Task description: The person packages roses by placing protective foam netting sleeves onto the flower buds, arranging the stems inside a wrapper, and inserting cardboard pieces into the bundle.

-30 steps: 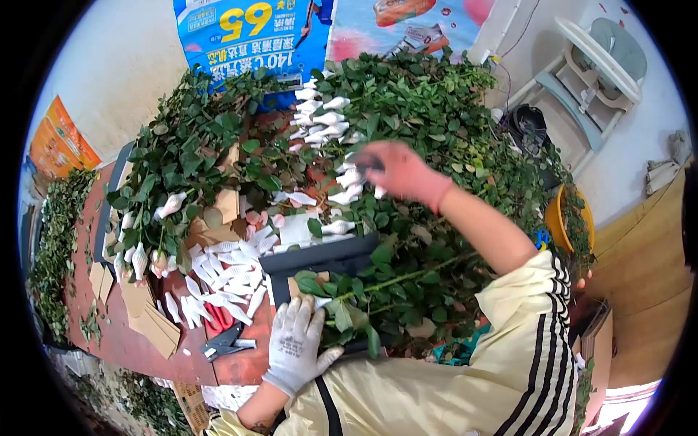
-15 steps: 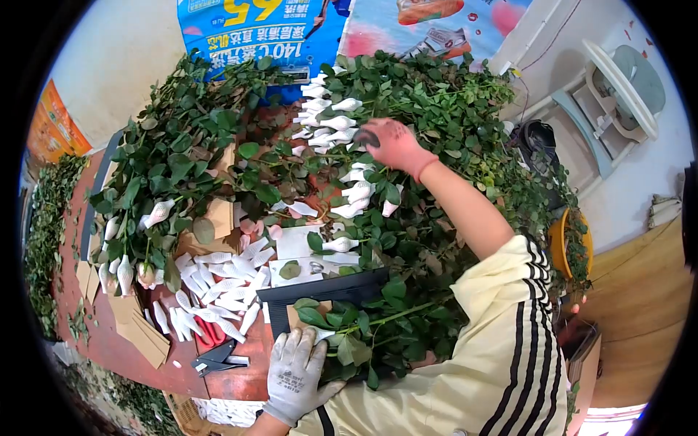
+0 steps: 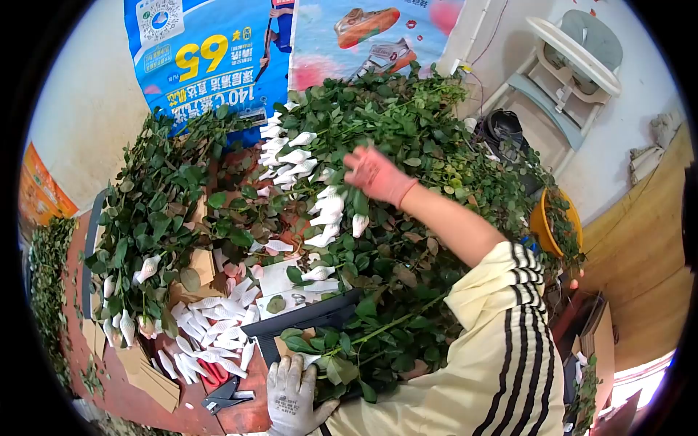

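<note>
My left hand [image 3: 293, 398], in a grey-white glove, lies with fingers stretched at the lower left corner of a dark tray [image 3: 302, 316], beside a leafy stem [image 3: 392, 324] whose white-sleeved head sits by my fingertips. My right hand [image 3: 378, 176], in a pink glove, is over the big pile of leafy stems [image 3: 436, 138]; its fingers are bent and blurred, and what they touch among the leaves is unclear. White-sleeved flower heads [image 3: 327, 211] lie in a column just left of it.
Loose white sleeves [image 3: 218, 327], a black stapler [image 3: 227, 396], red-handled scissors [image 3: 213, 372] and cardboard pieces [image 3: 149, 378] lie on the red table [image 3: 80, 291]. More stems [image 3: 156, 196] are heaped at the left. A yellow basket [image 3: 542, 225] and a high chair [image 3: 574, 73] stand at the right.
The view has shifted. My right hand has moved back from beside the lower sleeved heads, up and over the leaves. My left hand stays by the tray corner.
</note>
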`<state>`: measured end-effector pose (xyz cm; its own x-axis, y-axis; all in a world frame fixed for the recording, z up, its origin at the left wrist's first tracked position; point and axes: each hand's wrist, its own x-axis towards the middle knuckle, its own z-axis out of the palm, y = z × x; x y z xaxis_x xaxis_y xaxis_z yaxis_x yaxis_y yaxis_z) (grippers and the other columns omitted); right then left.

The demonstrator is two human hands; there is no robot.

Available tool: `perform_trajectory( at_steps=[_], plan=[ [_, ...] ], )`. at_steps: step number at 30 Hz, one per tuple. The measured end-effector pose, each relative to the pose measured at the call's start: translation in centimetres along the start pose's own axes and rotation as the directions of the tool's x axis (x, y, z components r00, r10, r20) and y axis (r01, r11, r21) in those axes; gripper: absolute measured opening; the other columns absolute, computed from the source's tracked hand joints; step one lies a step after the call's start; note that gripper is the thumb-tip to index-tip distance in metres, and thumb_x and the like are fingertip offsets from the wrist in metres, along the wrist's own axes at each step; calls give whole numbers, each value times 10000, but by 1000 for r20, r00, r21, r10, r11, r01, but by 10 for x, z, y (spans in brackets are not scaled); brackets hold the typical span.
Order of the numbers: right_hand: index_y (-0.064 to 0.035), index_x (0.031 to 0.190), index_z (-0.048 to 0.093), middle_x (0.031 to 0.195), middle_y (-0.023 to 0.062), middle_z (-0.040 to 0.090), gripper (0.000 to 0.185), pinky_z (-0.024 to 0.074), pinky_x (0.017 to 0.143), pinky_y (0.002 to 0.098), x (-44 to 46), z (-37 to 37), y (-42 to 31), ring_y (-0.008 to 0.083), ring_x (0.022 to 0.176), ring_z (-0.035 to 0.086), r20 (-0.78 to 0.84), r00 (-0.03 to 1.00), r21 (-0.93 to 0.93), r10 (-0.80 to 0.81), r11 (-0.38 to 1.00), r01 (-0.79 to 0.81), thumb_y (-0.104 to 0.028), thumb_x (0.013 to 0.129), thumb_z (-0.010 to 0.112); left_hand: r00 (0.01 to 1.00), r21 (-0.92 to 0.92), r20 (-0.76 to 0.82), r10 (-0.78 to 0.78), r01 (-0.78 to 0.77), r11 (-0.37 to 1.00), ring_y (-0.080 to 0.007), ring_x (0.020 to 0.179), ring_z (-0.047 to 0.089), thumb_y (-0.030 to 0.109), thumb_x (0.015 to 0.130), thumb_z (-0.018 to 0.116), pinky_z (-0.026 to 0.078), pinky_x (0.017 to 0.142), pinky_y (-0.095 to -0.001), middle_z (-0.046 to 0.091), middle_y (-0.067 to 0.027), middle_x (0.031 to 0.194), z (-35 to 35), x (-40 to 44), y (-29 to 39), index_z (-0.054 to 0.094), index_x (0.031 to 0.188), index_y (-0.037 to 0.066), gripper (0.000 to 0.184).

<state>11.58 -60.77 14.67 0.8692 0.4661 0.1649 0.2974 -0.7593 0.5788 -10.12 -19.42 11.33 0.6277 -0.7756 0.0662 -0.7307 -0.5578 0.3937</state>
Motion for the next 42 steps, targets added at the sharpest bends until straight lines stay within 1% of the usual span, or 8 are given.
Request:
perform_trajectory(
  at_steps=[7,19,23,27,34,35,39,42],
  plan=[
    [-93,1085,579,1039,129,625,331,487,789,401,-36,-84,188,336,932,593,-682,295,491,669,718,-494,-186,770,611,999,7,-38,-7,8,1000,-440,1213,362,451,576,751,257,1019,-554,428,-259,1267,4,-3,1,520,1155,1,768],
    [17,1088,557,1098,228,571,333,445,886,414,-121,-146,240,366,998,559,-545,441,-133,713,446,-885,-217,854,513,996,27,-85,19,-16,999,-433,1219,354,448,595,741,253,1020,-535,420,-245,1281,7,-8,0,539,1138,4,730],
    [46,975,601,923,175,670,281,475,751,367,-144,-286,223,280,806,639,-719,-285,693,634,686,-222,-192,838,539,998,-36,-58,0,-2,999,-426,1234,345,443,600,739,247,1028,-532,413,-244,1296,4,-7,-2,527,1155,1,741],
    [23,1219,494,1126,224,608,515,385,977,410,-182,-232,260,386,1088,550,-745,83,248,662,391,-886,-232,778,569,997,3,-78,4,-4,1000,-401,1240,341,451,622,728,225,1043,-536,419,-227,1299,8,-10,-1,538,1153,-7,728],
    [37,1057,599,1046,121,640,258,475,859,335,-242,-329,237,248,912,617,-744,-463,622,482,753,-215,-84,842,524,996,25,-91,2,0,1000,-392,1256,334,457,634,713,218,1055,-522,419,-218,1318,8,-12,0,548,1153,5,709],
    [37,1098,585,1092,122,617,284,472,876,345,-223,-343,201,228,953,605,-691,-467,557,552,818,143,-112,867,516,996,-21,-89,-15,13,1000,-416,1266,325,422,637,708,224,1065,-514,401,-237,1334,7,-12,2,531,1178,-4,711],
    [-55,1159,545,1145,110,582,342,472,856,372,-230,-230,193,246,1020,565,-724,323,174,609,615,-769,-143,831,505,994,11,-109,3,-2,1000,-412,1260,334,410,646,707,236,1058,-512,399,-235,1336,11,-15,5,530,1180,-3,698],
    [-138,1163,536,1158,71,579,403,489,812,375,-205,-165,155,240,1021,575,-171,767,-316,619,703,-638,-57,768,524,991,28,-131,7,-4,1000,-413,1257,336,408,650,707,241,1057,-507,395,-234,1339,12,-17,4,529,1181,-3,695]
  ],
)
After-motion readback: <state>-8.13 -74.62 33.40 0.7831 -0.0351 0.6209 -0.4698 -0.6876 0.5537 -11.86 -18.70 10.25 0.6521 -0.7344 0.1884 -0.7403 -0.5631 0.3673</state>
